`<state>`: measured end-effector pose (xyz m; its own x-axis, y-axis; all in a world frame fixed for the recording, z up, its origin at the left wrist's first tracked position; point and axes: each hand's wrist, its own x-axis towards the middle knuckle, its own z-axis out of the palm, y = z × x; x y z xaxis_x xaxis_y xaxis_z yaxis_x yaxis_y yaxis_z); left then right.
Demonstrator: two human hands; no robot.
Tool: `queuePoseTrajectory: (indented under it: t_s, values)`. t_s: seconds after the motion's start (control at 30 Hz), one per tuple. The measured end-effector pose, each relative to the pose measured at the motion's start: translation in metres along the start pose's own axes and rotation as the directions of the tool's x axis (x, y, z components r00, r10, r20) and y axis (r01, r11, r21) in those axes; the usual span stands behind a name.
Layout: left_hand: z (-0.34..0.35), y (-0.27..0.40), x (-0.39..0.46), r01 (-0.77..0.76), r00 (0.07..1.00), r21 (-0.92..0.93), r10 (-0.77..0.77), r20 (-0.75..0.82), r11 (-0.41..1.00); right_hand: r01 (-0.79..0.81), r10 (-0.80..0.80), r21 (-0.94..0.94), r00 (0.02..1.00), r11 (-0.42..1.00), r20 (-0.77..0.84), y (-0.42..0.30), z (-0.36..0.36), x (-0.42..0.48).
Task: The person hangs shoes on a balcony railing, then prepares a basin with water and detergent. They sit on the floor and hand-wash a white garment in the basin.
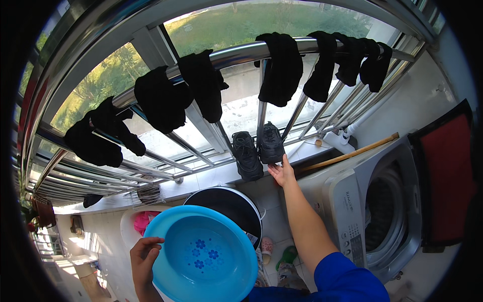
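My right hand (282, 173) reaches to the lower end of a black lace-up shoe (271, 145), palm partly turned up and fingers spread. Its thumb lies by the shoe's right edge; whether it bears any weight is unclear. A matching black shoe (246, 155) stands just left of it, both against the metal railing bars on the white tiled ledge (188, 184). My left hand (146, 253), its fingers loosely bent and thumb apart, is beside the left rim of a blue plastic basin (203, 249) with a flower print. No grip on the rim shows.
Black cloth items (281, 70) hang over the curved steel handrail (241, 53). A top-loading washing machine (343, 215) stands right, lid raised, with a wooden stick (351, 151) behind it. A round black-topped container (222, 200) is partly behind the basin. Pink cloth (145, 222) lies left.
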<state>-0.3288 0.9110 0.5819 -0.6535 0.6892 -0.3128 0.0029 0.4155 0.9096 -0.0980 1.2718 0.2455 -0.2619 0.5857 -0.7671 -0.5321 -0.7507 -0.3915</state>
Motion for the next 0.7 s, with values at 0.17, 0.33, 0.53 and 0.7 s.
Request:
queuePoseTrajectory:
  t_s: [0.17, 0.33, 0.53, 0.7]
  values:
    - [-0.003, 0.006, 0.001, -0.076, 0.989, -0.063, 0.083, 0.123, 0.995, -0.004, 0.037, -0.225, 0.989, 0.974, 0.142, 0.026, -0.034, -0.074]
    - [-0.043, -0.018, -0.009, -0.085, 0.996, 0.054, 0.086, -0.014, 0.995, -0.091, 0.173, -0.481, 0.976, 0.872, 0.129, 0.071, -0.088, -0.186]
    - [-0.146, -0.168, -0.068, 0.317, 0.908, 0.368, -0.169, -0.383, 0.874, -0.074, 0.193, -0.719, 0.978, 0.691, 0.085, 0.092, -0.137, -0.287]
    - [-0.109, -0.191, -0.105, 0.394, 0.916, 0.074, -0.386, -0.109, 0.916, 0.042, 0.235, -0.792, 0.944, 0.609, 0.231, 0.092, -0.094, -0.343]
